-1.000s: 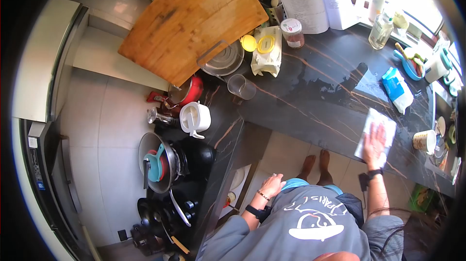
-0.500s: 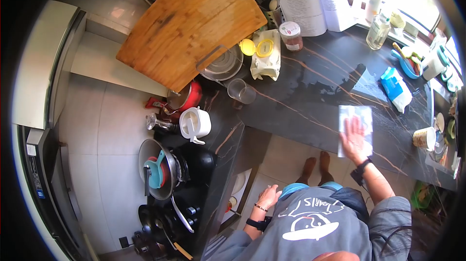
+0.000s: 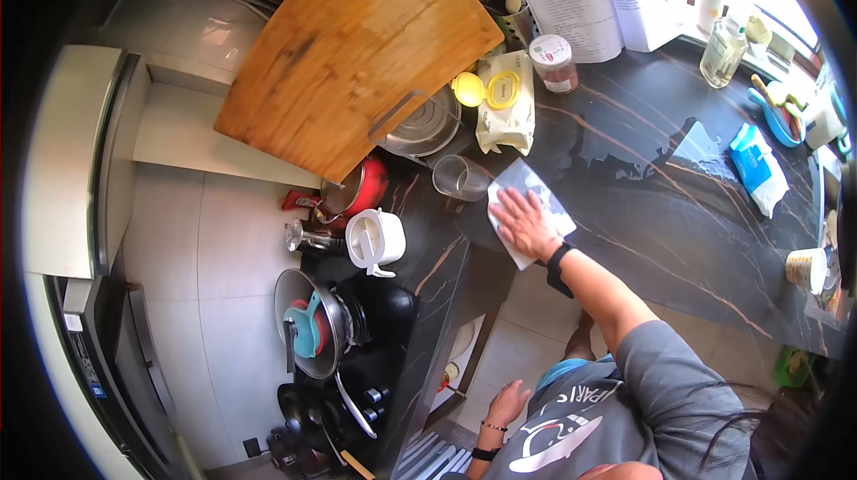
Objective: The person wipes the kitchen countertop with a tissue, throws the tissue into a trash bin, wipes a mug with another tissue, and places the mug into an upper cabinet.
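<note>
My right hand (image 3: 527, 226) lies flat, fingers spread, on a thin white cloth or wipe (image 3: 546, 196) near the counter's front edge. The cloth is spread out on the dark, veined counter (image 3: 643, 239). Just beyond its left corner stands a clear plastic cup (image 3: 457, 178). Low beside my body hangs my left hand (image 3: 509, 402), loosely open and apart from everything on the counter. A pack of wipes with a raised yellow lid (image 3: 507, 114) lies behind the cup.
Wet patches (image 3: 616, 163) shine on the counter. A blue-white packet (image 3: 759, 168), a paper cup (image 3: 806, 269) and a glass bottle (image 3: 723, 53) stand or lie rightward. Leftward are a wooden board (image 3: 357, 52), a white lidded container (image 3: 375, 239) and a pan (image 3: 335, 337) on the stove.
My right hand has swept left across the counter with the cloth under it, now beside the clear cup. My left hand stays low, and the view has shifted slightly.
</note>
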`<state>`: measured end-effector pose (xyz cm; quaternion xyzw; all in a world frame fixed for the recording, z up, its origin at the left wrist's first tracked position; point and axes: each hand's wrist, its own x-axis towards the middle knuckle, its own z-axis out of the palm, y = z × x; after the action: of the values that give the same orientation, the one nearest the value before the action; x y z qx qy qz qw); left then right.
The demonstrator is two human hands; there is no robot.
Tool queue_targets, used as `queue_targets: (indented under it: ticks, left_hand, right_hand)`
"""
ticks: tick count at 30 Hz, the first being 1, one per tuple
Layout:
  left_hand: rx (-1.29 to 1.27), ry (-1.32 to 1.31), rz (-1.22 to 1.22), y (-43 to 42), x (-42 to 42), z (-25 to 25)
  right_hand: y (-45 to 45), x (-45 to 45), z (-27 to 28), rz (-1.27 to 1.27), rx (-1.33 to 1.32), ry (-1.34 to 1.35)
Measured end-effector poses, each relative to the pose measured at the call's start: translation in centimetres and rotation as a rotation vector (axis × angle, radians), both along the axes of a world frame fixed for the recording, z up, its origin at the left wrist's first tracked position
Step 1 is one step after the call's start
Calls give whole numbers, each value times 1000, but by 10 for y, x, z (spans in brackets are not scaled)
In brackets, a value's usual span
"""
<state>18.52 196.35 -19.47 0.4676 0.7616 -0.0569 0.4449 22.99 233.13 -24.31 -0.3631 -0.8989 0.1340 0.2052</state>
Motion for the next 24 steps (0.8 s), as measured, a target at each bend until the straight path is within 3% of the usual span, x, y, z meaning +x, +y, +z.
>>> queue_targets:
  ticks: [4,11,20,24]
  left_hand:
    - [-14,-1,-19,-3,4,-5]
    - [-91,-1,-155,48,3,-17]
    - [69,7,-306,112,4,-15]
    - [129,4,-303,109,6,-16]
  right_hand:
    - [48,42,7,-207,-2,12]
    - [92,206,10,-628,95,-156]
    - [34,405,3,-939,-80,-506]
    - [16,439,-5,-1059,-203,-547]
